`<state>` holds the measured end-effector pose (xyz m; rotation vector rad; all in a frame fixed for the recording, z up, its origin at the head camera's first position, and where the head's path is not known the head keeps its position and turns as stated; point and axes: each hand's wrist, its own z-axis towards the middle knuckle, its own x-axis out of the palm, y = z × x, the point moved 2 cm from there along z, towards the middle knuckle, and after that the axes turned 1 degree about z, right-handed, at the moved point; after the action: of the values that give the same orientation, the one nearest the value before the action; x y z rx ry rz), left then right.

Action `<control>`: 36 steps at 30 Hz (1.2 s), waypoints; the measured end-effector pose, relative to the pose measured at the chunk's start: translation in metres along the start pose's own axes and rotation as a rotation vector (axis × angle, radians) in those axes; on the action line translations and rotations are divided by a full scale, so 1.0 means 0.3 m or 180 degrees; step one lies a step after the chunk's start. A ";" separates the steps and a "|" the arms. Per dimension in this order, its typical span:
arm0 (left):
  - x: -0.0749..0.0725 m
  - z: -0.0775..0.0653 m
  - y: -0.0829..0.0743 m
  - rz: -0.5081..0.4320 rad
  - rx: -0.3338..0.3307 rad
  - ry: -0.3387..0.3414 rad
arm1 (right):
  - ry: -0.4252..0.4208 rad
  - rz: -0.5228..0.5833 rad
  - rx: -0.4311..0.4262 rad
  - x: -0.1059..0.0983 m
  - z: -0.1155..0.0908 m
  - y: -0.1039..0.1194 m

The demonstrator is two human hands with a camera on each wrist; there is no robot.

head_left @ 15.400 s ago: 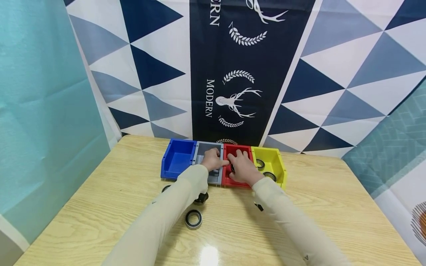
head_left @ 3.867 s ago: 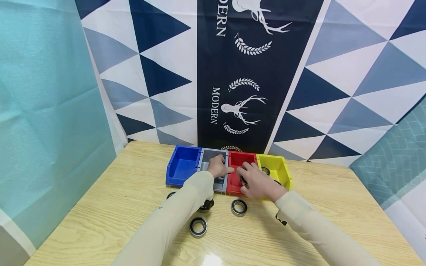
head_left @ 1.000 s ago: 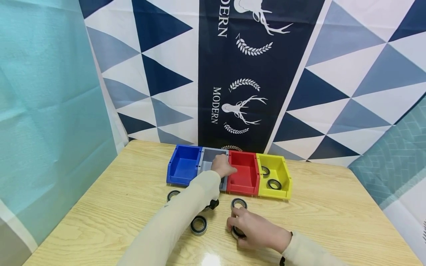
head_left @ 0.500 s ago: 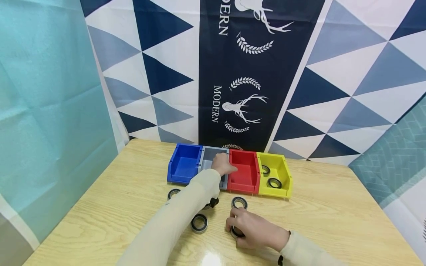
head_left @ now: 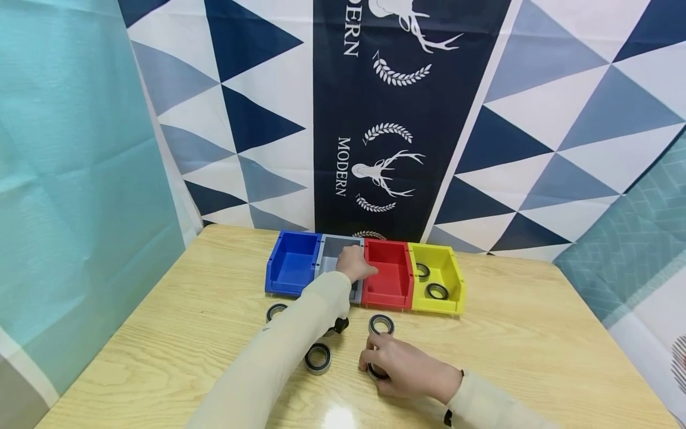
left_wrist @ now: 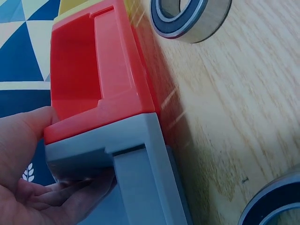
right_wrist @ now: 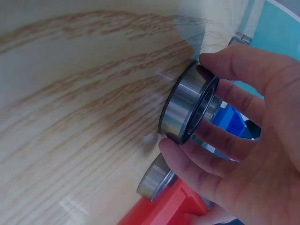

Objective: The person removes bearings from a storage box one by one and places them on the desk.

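Left hand (head_left: 354, 264) still gripping grey bin (left_wrist: 133, 187), right hand (head_left: 404, 367) pinching bearing (right_wrist: 184, 104), down from red bin (head_left: 388, 279) to table (head_left: 514, 339)

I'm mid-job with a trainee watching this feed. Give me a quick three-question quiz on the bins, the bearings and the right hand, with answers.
1. How many bearings show inside the yellow bin?
2. The right hand grips: (a) nothing, (b) a bearing, (c) the blue bin.
3. Fill in: the ___ bin stands between the gray bin and the yellow bin.

Key: 1. two; 2. b; 3. red
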<state>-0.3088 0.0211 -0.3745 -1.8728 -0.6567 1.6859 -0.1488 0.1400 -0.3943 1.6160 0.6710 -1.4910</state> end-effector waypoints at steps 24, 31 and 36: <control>0.056 -0.025 -0.156 0.0789 0.0484 -0.0053 | 0.0287 0.0093 0.0433 -0.232 -0.096 -0.188; 0.115 -0.014 -0.166 0.0040 0.0107 0.0483 | 0.0337 -0.0193 0.1004 -0.309 -0.093 -0.355; 0.162 -0.008 -0.181 -0.0209 0.0004 0.0505 | 0.0369 -0.0201 0.1363 -0.317 -0.059 -0.424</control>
<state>-0.3019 0.0937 -0.3737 -1.9388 -0.6448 1.4788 -0.2592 0.2350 -0.3285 2.0317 0.4890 -1.6779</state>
